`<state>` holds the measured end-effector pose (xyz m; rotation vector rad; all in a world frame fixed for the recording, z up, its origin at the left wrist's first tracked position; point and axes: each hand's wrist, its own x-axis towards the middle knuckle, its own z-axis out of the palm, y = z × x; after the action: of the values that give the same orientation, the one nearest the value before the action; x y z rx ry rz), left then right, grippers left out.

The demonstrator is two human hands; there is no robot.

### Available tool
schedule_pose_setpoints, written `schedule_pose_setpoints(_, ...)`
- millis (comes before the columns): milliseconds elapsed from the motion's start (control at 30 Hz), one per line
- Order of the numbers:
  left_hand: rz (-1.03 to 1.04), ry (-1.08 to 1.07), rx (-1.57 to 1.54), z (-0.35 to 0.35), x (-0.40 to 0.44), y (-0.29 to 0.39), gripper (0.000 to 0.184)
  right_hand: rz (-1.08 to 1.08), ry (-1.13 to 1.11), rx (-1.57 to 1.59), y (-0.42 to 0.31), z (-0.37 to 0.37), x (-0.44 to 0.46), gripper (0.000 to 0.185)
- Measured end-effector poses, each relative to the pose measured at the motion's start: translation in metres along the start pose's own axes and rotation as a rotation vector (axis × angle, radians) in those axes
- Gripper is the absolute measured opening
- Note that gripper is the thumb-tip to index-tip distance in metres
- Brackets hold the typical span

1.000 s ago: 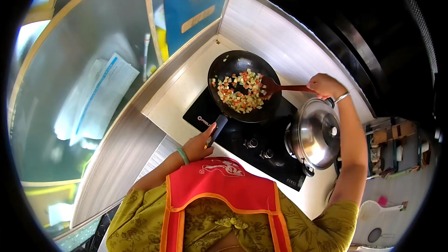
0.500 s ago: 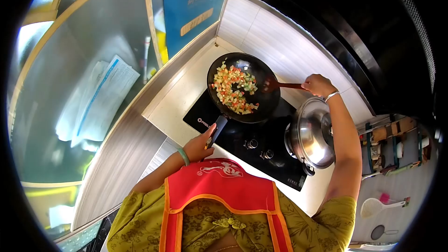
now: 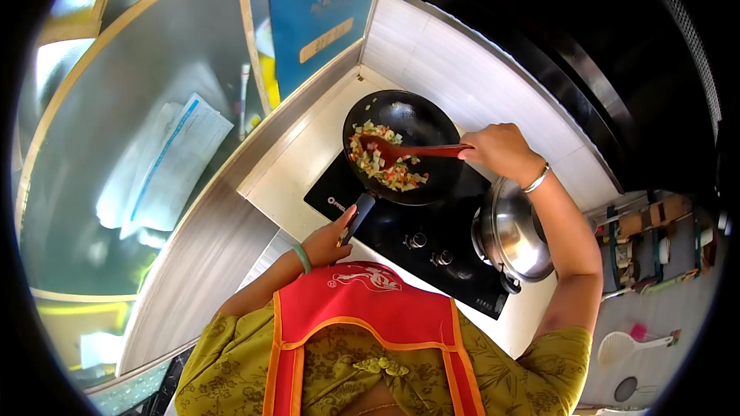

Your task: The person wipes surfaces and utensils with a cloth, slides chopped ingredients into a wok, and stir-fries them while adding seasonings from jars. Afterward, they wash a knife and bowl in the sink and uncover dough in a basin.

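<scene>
A black wok (image 3: 432,119) sits on the far-left part of the black cooktop (image 3: 385,235). My left hand (image 3: 327,243) is closed round the wok's dark handle (image 3: 358,214). Over the wok's right side, my right hand (image 3: 501,150) grips a reddish-brown spatula (image 3: 432,151). The spatula's blade lies among diced vegetables (image 3: 389,177), in pale, orange and green bits, gathered on the wok's left and lower side. Part of the food is hidden under the blade.
Right of the wok stands a lidded steel pot (image 3: 512,235), close under my right forearm. Two control knobs (image 3: 416,240) are on the cooktop's front. A dark range hood (image 3: 539,38) overhangs at upper right. Left is a glass partition (image 3: 193,46); utensils (image 3: 628,347) hang at far right.
My right hand has moved left, carrying the spatula blade from the wok's right side into the vegetables. The vegetables are bunched further left and down. My left hand stays on the handle.
</scene>
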<state>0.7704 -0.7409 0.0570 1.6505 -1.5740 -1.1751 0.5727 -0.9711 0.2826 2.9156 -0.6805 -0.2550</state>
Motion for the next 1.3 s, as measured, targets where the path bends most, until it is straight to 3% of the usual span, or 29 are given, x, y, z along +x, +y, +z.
schedule_pose_setpoints(100, 0.064, 0.035, -0.024, 0.005, 0.003, -0.010, 0.086, -0.130, 0.008, -0.060, -0.019, 0.014, 0.006, 0.024)
schedule_pose_setpoints(233, 0.131, 0.074, 0.036, 0.004, 0.001, -0.008, 0.084, 0.045, 0.011, -0.023, 0.001, 0.060, 0.030, 0.019)
schedule_pose_setpoints(433, 0.166, 0.091, 0.018, 0.006, 0.002, -0.012, 0.084, 0.073, 0.165, -0.171, 0.026, 0.055, 0.015, 0.009)
schedule_pose_setpoints(500, 0.022, -0.002, -0.017, -0.001, 0.000, 0.000, 0.084, 0.176, 0.235, -0.195, 0.029, 0.067, 0.017, 0.011)
schedule_pose_setpoints(633, -0.008, -0.016, -0.048, 0.000, 0.000, -0.002, 0.084, 0.298, 0.213, -0.143, 0.027, 0.094, 0.021, 0.015)
schedule_pose_setpoints(700, 0.203, 0.115, 0.063, 0.007, 0.004, -0.016, 0.084, 0.364, 0.233, -0.071, 0.020, 0.113, 0.023, 0.018)
schedule_pose_setpoints(833, 0.144, 0.061, 0.038, 0.003, 0.002, -0.007, 0.085, 0.326, 0.265, 0.056, 0.001, 0.148, 0.019, 0.029)
schedule_pose_setpoints(900, -0.006, -0.049, -0.043, -0.003, 0.000, 0.002, 0.086, 0.182, 0.237, 0.033, -0.007, 0.161, 0.011, 0.034)
schedule_pose_setpoints(1033, 0.149, 0.019, 0.003, 0.008, 0.008, -0.022, 0.086, 0.080, 0.152, -0.007, -0.006, 0.144, -0.014, 0.038)
schedule_pose_setpoints(1133, 0.319, 0.125, 0.063, 0.007, 0.008, -0.023, 0.086, 0.188, 0.141, -0.037, 0.002, 0.127, -0.011, 0.039)
schedule_pose_setpoints(1233, 0.115, 0.012, 0.002, 0.002, 0.005, -0.010, 0.087, 0.326, 0.195, -0.040, 0.001, 0.139, -0.002, 0.041)
schedule_pose_setpoints(1300, 0.118, 0.032, 0.013, 0.002, 0.004, -0.010, 0.087, 0.415, 0.261, -0.040, -0.010, 0.155, 0.010, 0.042)
